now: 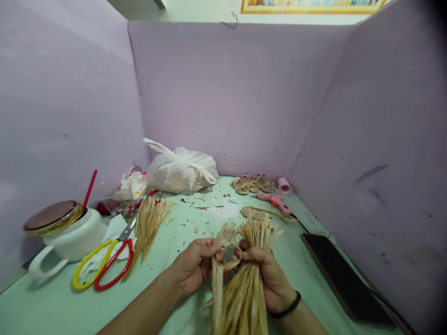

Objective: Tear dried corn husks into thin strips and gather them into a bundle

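Observation:
A thick bundle of dry, straw-coloured fibre strips (249,293) hangs down toward me, its short trimmed ends fanning out at the top. My right hand (267,272) is closed around the bundle just below those ends. Beside it, my left hand (200,263) pinches a wide, flat fibre strip (217,293). That strip curls in a loop between both hands and its tail drops alongside the bundle. The fingertips of the two hands are close together; some are hidden behind the fibre.
At left lie yellow-and-red-handled scissors (113,256), a second fibre bundle (148,223) and a white lidded mug (75,235). A white plastic bag (183,170) sits behind. To the right are a pink glue gun (274,201), coiled braids (251,185) and a black phone (345,279). Purple panels (240,93) enclose the table.

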The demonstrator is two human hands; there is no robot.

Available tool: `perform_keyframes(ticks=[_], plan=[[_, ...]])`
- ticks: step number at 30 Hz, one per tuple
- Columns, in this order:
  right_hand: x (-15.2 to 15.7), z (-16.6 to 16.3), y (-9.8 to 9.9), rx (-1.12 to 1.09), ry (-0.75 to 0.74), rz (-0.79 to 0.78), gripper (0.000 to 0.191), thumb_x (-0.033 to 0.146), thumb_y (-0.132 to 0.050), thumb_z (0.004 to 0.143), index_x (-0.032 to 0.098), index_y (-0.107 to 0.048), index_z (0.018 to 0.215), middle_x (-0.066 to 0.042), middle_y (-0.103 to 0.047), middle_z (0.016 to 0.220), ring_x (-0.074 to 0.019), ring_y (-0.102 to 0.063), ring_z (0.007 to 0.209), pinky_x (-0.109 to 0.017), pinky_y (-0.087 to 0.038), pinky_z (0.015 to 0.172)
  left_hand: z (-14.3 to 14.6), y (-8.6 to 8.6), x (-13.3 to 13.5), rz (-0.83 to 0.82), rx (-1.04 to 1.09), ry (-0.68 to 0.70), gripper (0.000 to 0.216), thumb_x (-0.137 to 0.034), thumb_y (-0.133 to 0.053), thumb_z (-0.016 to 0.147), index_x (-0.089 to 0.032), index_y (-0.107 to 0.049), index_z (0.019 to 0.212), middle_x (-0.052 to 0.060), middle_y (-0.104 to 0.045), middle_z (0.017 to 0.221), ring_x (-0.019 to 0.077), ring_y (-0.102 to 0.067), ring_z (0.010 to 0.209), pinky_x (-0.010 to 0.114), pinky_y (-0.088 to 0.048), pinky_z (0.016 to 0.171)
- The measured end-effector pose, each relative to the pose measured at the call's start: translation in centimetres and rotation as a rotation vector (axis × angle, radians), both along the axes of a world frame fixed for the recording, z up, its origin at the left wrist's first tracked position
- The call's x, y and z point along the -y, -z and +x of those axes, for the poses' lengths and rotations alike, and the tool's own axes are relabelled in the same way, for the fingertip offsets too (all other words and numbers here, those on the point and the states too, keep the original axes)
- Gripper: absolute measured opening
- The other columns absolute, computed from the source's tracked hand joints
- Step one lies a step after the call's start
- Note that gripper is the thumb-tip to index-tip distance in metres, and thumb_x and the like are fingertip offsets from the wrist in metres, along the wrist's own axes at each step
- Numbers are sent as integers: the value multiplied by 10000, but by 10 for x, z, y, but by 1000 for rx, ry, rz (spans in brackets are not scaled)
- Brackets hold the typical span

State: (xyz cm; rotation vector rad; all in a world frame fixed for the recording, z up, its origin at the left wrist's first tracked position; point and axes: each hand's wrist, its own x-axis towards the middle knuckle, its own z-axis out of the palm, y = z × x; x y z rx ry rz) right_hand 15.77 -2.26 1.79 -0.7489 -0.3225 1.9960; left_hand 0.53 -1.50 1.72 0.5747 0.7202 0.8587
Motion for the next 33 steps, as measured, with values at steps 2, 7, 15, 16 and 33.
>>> perform_keyframes(ticks=[2, 7, 15, 16, 33], plan=[[-3, 4, 1, -29, 7, -1, 193, 30, -592, 471, 172, -534, 586, 36, -587, 508, -108, -583, 512, -216, -469, 545, -3, -1, -3, -56, 45, -22, 141, -164, -588, 685, -133, -505, 576, -28, -472, 479, 127, -525, 471, 304, -463, 551], [-10, 20, 2, -97, 1, 65, 203, 25, -582, 503, 172, -534, 635, 59, -528, 512, -54, -505, 443, -182, -461, 530, -16, -6, -14, -117, 109, -85, 138, -121, -475, 750, -130, -466, 613, -47, -396, 456, 53, -382, 372, 179, -371, 410], [-19, 51, -9, -95, -18, 156, 173, 33, -568, 508, 149, -551, 635, 45, -471, 514, -24, -398, 397, -97, -332, 346, -52, -21, -34, -97, -1, -164, 204, -171, -414, 814, -142, -417, 612, -73, -352, 448, -4, -213, 281, 101, -139, 287], [-20, 55, -12, -90, -26, 165, 167, 34, -566, 511, 146, -554, 635, 44, -464, 513, -22, -388, 394, -91, -322, 335, -57, -23, -36, -90, -24, -183, 206, -172, -416, 813, -145, -412, 609, -74, -358, 445, -5, -212, 276, 99, -136, 283], [1, -3, 3, 335, 69, -67, 370, 134, -793, 403, 150, -635, 737, 64, -561, 481, -75, -522, 393, -182, -449, 404, 3, -15, 4, 17, -260, -205, 123, -154, -587, 543, -110, -625, 652, 25, -603, 503, 155, -563, 492, 267, -451, 542]])
